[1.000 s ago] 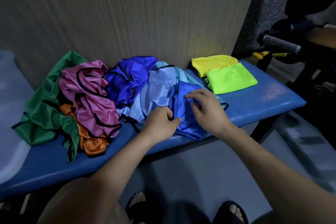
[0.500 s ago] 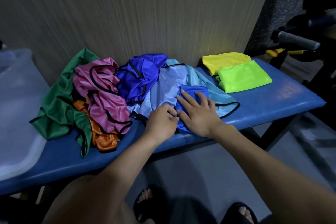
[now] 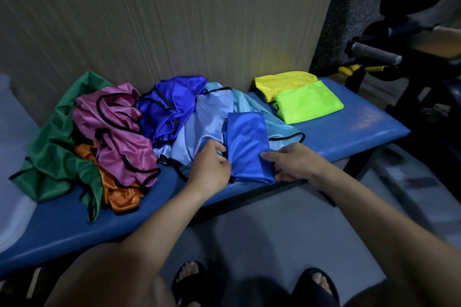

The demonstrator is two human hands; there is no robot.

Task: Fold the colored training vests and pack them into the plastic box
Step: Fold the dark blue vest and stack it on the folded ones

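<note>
The blue vest [image 3: 247, 147] lies folded into a narrow rectangle at the front edge of the worktop [image 3: 349, 129], resting partly on a spread light-blue vest [image 3: 207, 119]. Its long axis runs from the front edge toward the back edge, tilted slightly.

The left hand [image 3: 210, 169] is at the vest's left long side, near the front corner of the fold; its fingers are curled and appear to pinch the fabric edge. The right hand [image 3: 294, 163] is at the right long side; its fingers reach toward the fold, with the tips at or under the edge. Whether they grip cannot be told. The vest lies between the two hands, about equally near to each.

Judgement: the fold looks complete, and the next move is a lift from both long sides.

Two folded vests, yellow [image 3: 282, 81] and lime green [image 3: 308, 103], sit toward the right back corner. An unfolded heap, green [image 3: 50, 147], pink [image 3: 119, 132], orange [image 3: 119, 194] and dark blue [image 3: 169, 104], occupies the left half. A translucent plastic box [image 3: 12, 157] is partly visible beyond the left end.
</note>
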